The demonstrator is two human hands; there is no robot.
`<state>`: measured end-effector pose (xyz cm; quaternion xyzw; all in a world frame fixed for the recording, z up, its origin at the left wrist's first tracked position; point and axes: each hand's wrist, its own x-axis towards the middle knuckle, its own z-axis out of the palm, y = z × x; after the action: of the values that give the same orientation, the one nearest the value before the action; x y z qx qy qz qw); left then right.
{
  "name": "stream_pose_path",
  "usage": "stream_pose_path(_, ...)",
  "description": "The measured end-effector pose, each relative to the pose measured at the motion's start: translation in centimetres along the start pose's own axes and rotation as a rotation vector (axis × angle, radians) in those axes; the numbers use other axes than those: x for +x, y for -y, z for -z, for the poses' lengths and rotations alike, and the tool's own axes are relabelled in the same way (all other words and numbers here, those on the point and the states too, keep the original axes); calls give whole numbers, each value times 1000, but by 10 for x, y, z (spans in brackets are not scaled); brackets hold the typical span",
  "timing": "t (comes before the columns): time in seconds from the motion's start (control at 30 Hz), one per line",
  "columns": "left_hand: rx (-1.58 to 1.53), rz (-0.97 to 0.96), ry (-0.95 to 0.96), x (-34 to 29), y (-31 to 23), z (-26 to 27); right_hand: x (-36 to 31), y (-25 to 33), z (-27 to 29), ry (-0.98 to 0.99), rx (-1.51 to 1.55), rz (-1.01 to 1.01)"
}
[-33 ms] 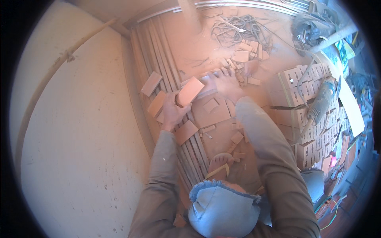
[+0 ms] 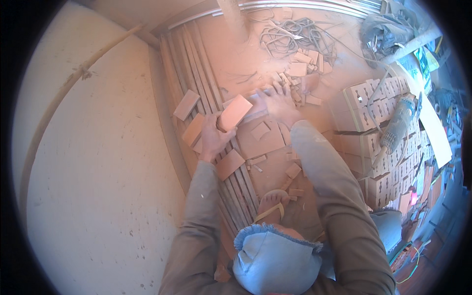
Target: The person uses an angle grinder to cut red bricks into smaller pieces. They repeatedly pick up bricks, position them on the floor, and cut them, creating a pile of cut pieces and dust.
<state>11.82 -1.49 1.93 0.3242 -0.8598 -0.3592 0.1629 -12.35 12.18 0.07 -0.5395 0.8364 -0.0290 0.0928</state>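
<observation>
My left hand (image 2: 215, 138) is closed on a reddish-orange clay tile (image 2: 238, 112), holding it tilted above the dusty floor. Flat with its fingers spread, my right hand (image 2: 281, 104) lies just right of that tile, beside a dust-covered slab (image 2: 255, 116). What its palm rests on is hidden. Close to my left hand, loose clay tiles (image 2: 187, 104) (image 2: 230, 164) lie on long bars (image 2: 196, 69). A larger flat tile (image 2: 263, 143) with a small offcut on it sits below my right hand.
Tile scraps (image 2: 307, 66) are heaped beyond my right hand, near a tangled cable (image 2: 295, 37). At right, a corded power tool (image 2: 399, 123) rests on stacked slotted bricks (image 2: 351, 147). A pale panel (image 2: 98, 162) stands along the left. My sandalled foot (image 2: 272, 202) is near the bars.
</observation>
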Motion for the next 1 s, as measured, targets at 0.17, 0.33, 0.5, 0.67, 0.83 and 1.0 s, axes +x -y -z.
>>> stream_pose_path(0.17, 94, -162, 57, 31, -12, -6, -40, -4, -5, -141, 212, -219)
stream_pose_path(0.33, 143, -237, 157, 47, 2, -16, -56, -15, -26, -351, 337, -229)
stream_pose_path(0.5, 113, -39, 186, 34, -1, -12, -47, 5, 0, -138, 419, -222)
stream_pose_path(0.67, 35, -45, 169, 32, 15, -18, -37, 27, -13, -140, 619, -278)
stream_pose_path(0.83, 37, -4, 168, 33, 14, -19, -34, 37, -22, -201, 696, -353)
stream_pose_path(1.0, -76, 29, 140, 28, 24, -21, -38, 45, -15, -144, 781, -363)
